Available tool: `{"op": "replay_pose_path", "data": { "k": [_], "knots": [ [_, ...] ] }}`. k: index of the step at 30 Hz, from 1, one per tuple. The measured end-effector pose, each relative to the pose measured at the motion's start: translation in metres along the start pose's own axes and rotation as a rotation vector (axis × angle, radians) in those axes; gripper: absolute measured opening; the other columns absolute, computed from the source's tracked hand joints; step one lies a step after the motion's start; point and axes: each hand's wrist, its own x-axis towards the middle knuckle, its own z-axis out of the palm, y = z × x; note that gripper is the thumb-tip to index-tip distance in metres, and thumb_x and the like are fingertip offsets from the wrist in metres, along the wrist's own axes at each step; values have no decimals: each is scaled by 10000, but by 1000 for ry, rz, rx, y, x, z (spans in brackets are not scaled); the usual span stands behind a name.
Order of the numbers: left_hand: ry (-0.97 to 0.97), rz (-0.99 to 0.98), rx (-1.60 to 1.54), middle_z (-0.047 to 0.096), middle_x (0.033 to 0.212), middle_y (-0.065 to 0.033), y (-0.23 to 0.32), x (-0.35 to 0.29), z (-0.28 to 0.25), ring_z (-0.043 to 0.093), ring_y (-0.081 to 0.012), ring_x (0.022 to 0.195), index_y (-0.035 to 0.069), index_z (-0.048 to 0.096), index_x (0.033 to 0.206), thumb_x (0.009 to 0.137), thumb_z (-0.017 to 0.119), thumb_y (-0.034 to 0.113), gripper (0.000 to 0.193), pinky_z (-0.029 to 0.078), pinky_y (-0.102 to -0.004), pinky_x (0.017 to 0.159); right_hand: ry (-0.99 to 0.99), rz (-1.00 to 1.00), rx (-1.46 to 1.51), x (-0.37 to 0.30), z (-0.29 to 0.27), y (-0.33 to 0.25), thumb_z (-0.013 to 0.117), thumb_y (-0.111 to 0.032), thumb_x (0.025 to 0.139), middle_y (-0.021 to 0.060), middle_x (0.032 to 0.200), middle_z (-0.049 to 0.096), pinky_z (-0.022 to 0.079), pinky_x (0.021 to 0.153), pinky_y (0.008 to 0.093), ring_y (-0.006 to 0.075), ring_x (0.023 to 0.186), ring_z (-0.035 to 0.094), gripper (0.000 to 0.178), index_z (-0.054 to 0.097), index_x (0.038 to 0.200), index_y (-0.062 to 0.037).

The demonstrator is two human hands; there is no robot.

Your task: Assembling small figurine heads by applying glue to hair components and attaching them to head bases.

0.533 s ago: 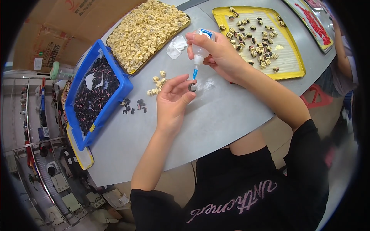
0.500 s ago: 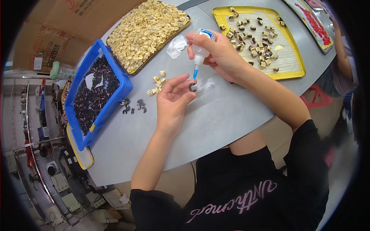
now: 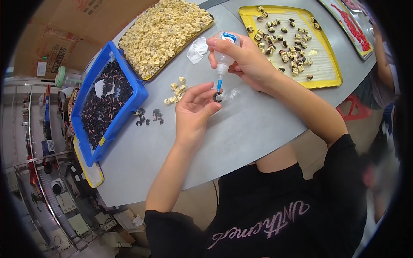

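Note:
Between the thumb and fingers of my left hand [image 3: 194,105] is a small black curved piece [image 3: 217,98]. My right hand [image 3: 249,58] grips a clear squeeze bottle [image 3: 223,58] upside down. Its blue needle tip [image 3: 219,85] points down at the black piece, touching or almost touching it. Left of my left hand lie a few cream pieces [image 3: 174,93] in a loose group. Several loose black pieces [image 3: 156,115] rest on the table closer to the blue bin.
A blue bin [image 3: 140,95] of black pieces stands at the left. Behind it is a tray heaped with cream pieces [image 3: 165,32]. A yellow tray [image 3: 333,75] with joined cream-and-black pieces lies at the right. Crumpled white tissue [image 3: 198,50] sits between the trays. Another person's arm [image 3: 383,62] shows far right.
The black piece has turned slightly in my left fingers, and the needle tip has come down closer onto it. Both hands otherwise keep nearly the same place.

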Motion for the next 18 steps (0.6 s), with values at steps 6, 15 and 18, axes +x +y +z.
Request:
{"op": "replay_pose_path", "data": {
  "k": [6, 15, 18],
  "knots": [
    [-9, 3, 0, 641, 1035, -90, -1, 0, -1, 561, -95, 919, 17, 556, 1131, 727, 732, -7, 442, 442, -235, 814, -13, 1, -8, 0, 0, 0, 576, -383, 859, -25, 686, 564, 240, 472, 184, 7, 560, 354, 248, 561, 852, -135],
    [-6, 1, 7, 642, 1031, -89, 0, 0, 0, 568, -97, 913, 15, 560, 1126, 725, 732, -11, 438, 445, -237, 809, -35, 3, -11, 0, -1, 1, 575, -394, 852, -25, 696, 566, 237, 469, 184, 4, 571, 356, 262, 575, 885, -134],
    [-8, -3, 2, 643, 1029, -89, 0, 0, -1, 570, -101, 928, 15, 560, 1124, 723, 733, -12, 438, 445, -240, 816, -19, -3, -9, -1, 1, -1, 576, -398, 850, -31, 688, 564, 233, 464, 184, 2, 564, 350, 257, 562, 853, -141]
  ]
}}
